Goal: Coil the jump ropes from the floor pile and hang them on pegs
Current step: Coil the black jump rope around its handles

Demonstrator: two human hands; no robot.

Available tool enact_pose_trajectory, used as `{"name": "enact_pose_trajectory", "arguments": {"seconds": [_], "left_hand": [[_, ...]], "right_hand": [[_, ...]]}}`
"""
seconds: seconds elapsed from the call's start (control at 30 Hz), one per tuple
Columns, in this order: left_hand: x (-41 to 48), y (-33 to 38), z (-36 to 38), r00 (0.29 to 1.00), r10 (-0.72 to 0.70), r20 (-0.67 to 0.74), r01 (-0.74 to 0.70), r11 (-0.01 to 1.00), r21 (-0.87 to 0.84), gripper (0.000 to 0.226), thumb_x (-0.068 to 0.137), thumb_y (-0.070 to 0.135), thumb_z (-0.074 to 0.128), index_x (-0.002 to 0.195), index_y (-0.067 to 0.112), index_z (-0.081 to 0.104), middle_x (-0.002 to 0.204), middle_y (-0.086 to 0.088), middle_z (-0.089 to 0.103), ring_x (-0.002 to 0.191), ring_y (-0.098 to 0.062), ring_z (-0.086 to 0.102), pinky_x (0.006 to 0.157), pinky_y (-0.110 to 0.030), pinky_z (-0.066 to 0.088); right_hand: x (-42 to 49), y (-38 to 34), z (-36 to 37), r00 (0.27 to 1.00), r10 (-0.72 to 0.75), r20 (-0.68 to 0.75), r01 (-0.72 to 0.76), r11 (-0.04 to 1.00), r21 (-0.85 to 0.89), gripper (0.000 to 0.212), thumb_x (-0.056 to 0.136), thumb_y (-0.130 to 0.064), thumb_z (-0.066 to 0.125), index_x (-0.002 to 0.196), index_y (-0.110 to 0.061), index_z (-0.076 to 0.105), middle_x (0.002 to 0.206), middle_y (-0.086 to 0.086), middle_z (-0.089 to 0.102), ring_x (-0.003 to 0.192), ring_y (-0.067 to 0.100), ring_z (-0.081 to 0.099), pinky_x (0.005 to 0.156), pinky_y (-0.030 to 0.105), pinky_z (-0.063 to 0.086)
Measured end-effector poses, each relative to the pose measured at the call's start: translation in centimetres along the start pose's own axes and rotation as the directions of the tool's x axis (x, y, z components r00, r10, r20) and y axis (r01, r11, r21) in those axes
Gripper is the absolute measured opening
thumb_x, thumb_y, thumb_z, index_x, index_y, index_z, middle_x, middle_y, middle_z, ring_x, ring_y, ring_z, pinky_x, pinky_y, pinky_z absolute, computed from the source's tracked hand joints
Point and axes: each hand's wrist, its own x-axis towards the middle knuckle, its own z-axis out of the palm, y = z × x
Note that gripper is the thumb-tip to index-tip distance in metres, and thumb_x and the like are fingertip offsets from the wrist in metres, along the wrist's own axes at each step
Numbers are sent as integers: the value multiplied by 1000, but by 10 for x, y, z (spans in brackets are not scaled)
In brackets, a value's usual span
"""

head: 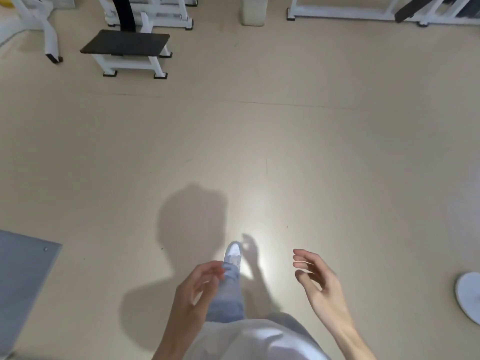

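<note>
Left hand (200,284): low centre, fingers loosely curled, holding nothing. Right hand (315,279): apart to the right, fingers relaxed and slightly spread, palm turned inward, holding nothing. Jump ropes and pegs: place cannot be told from this view. Beige floor (285,141): shadow of the person cast left of centre. White shoe (233,252) and pale jeans leg (228,297): between the hands, set forward. Grey mat (23,276): lower left. Black-topped white platform (127,45): upper left, beside white machine frames (337,11). White round object (470,297): right edge.
</note>
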Motion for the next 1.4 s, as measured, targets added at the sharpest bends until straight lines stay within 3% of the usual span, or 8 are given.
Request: {"name": "enact_pose_trajectory", "arguments": {"seconds": [0.17, 0.37, 0.47, 0.57, 0.77, 1.03, 1.23, 1.4], "left_hand": [[110, 53, -26, 1000, 14, 15, -15, 1000, 13, 26, 90, 39, 63, 115, 40, 70, 111, 1, 77, 108, -16, 72, 94, -22, 52], [249, 96, -18, 998, -14, 63, 15, 1000, -13, 27, 87, 37, 65, 114, 37, 71, 111, -3, 76, 107, -20, 71, 95, -35, 51], [333, 118, -1, 996, -13, 86, 14, 1000, -8, 28, 91, 23, 62, 113, 37, 71, 110, -4, 76, 105, -20, 71, 93, -30, 52], [416, 148, 21, 997, 0, 75, 1, 1000, -15, 27, 91, 22, 62, 113, 36, 71, 110, -3, 76, 105, -18, 72, 92, -22, 52], [554, 213, 42, 1000, -14, -18, 13, 999, -38, 28, 89, 19, 61, 114, 17, 71, 107, -4, 77, 102, -21, 72, 89, -19, 53], [747, 278, 36, 996, -38, -77, 35, 998, -45, 25, 91, 26, 61, 110, 38, 72, 107, -1, 77, 104, -13, 72, 91, -18, 53], [946, 338, -3, 1000, -13, -23, 12, 999, -46, 30, 92, 20, 60, 118, 33, 70, 111, -3, 76, 107, -17, 71, 89, -18, 52], [1097, 411, -33, 1000, 15, 3, -15, 999, -29, 31, 92, 19, 60, 116, 35, 71, 112, -1, 76, 110, -19, 70, 92, -19, 51]], "right_hand": [[75, -56, 9, 1000, 11, -27, -11, 1000, -24, 53, 93, 6, 61, 114, -43, 71, 111, -11, 74, 107, 9, 70, 92, 19, 53], [190, -100, -2, 997, 40, -70, -37, 999, 35, 43, 93, 10, 63, 109, -28, 74, 107, -8, 76, 100, 13, 72, 87, 18, 54], [271, -123, -15, 995, 35, -95, -29, 998, 56, 38, 94, 10, 64, 108, -24, 74, 108, -8, 75, 101, 13, 72, 84, 13, 52], [357, -156, -36, 996, -5, -88, 10, 999, 52, 35, 95, 9, 62, 110, -21, 72, 111, -10, 74, 103, 13, 71, 86, 17, 54], [521, -248, -69, 1000, -13, -24, 14, 1000, 25, 40, 95, 8, 62, 111, -27, 73, 111, -11, 74, 106, 13, 71, 87, 17, 53], [732, -355, -53, 996, -22, 88, 26, 999, -39, 40, 96, 5, 63, 115, -28, 72, 114, -12, 74, 112, 10, 68, 88, 17, 52], [897, -444, -19, 999, -24, 32, 25, 1000, -18, 37, 96, 5, 62, 114, -27, 72, 112, -13, 74, 109, 10, 69, 86, 17, 53], [1006, -526, -8, 1000, -21, 12, 21, 1000, -6, 34, 97, 0, 64, 114, -28, 73, 111, -10, 76, 107, 11, 71, 93, 28, 56]]}}
